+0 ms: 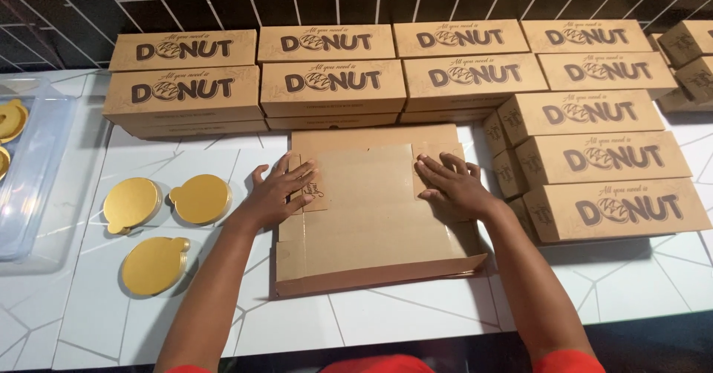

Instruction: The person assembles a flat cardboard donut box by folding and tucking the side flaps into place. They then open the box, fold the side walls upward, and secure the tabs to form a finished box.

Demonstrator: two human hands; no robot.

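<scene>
Three gold cake boards lying unused at left of frame. Centre frame: left hand and right hand, fingers spread, pressing flaps flat inside a half-folded cardboard box. Finished donut boxes stacked behind and right; this one still unclosed.

Pretty boxed in here. The stacked boxes wall off the whole back, and another stack sits tight against the right side of the flat cardboard box, so the right hand has no way out sideways. Left of the left hand it's roomier, but three gold discs lie on the surface, with a clear plastic tray at the far left. The front strip of surface is bare.
</scene>
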